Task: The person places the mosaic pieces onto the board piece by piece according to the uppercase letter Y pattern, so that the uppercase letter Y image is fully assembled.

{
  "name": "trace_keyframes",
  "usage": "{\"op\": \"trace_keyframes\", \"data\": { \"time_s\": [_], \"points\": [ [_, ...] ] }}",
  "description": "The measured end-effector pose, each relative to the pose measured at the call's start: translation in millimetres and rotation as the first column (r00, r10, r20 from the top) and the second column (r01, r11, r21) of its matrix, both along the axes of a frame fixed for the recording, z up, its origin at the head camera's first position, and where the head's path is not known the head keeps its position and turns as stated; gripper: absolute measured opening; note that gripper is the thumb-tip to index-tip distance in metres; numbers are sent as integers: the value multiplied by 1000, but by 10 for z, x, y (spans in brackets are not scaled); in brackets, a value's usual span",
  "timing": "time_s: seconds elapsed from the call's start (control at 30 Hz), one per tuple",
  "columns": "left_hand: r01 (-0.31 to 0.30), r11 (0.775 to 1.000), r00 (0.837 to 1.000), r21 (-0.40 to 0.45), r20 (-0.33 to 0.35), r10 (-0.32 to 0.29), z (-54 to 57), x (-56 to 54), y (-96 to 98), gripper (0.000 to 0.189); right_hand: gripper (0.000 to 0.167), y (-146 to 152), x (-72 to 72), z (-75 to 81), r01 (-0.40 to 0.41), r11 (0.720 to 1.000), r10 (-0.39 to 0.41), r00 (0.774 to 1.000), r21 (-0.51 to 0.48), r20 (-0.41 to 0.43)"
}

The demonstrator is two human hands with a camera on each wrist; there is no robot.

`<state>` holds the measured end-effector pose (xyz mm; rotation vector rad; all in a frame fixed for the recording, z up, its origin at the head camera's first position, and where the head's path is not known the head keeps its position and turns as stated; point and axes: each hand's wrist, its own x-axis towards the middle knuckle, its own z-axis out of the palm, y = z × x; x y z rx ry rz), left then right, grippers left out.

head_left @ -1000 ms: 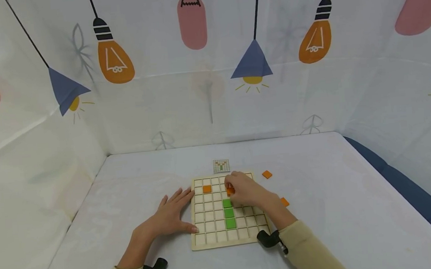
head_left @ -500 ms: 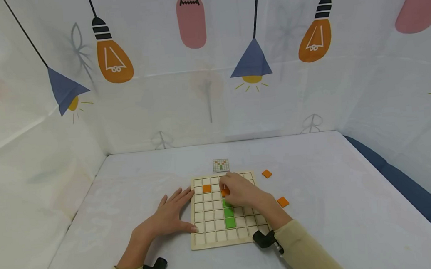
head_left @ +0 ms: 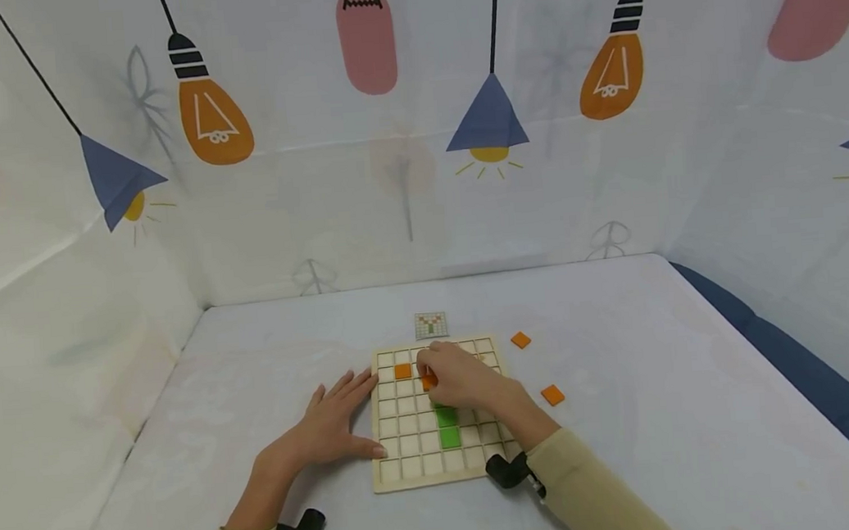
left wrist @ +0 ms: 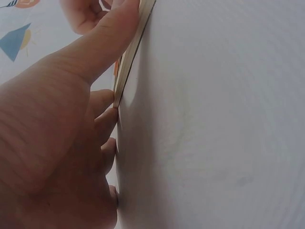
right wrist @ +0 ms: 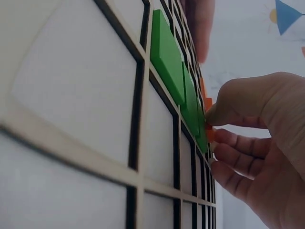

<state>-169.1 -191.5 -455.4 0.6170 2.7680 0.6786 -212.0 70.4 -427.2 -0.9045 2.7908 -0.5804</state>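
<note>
A wooden grid board (head_left: 412, 468) lies flat on the table. My right hand (head_left: 464, 377) is over its upper middle, pinching an orange square tile (head_left: 429, 382) between thumb and fingers. Below that hand a column of green tiles (head_left: 449, 437) sits in the cells; the right wrist view shows the green tiles (right wrist: 167, 62) in a row leading to my fingers. Another orange tile (head_left: 402, 371) occupies a cell to the left. My left hand (head_left: 328, 429) rests spread along the board's left edge, with thumb and fingertips touching it. In the left wrist view the thumb lies against the board edge (left wrist: 129, 59).
Two loose orange tiles (head_left: 521, 339) lie on the table right of the board. Behind the board is a small card (head_left: 431, 324) printed with a coloured grid pattern. A white cloth with printed lamps hangs behind the white table (head_left: 288, 324).
My right hand has slid a little to the left over the board, still pinching the orange tile. The left hand stays at the board's edge. The head view has shifted slightly.
</note>
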Motion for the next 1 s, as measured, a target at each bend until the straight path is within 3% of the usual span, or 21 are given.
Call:
{"op": "trace_keyframes", "data": {
  "time_s": [0.4, 1.0],
  "points": [
    [-10, 1000, 1000, 14, 17, 10, 15, 5, -7, 115, 20, -107, -18, -11, 4, 1000, -4, 1000, 15, 3],
    [9, 1000, 1000, 5, -18, -9, 26, 14, 3, 114, 18, -116, 10, -23, -27, 1000, 27, 999, -11, -31]
  ]
}}
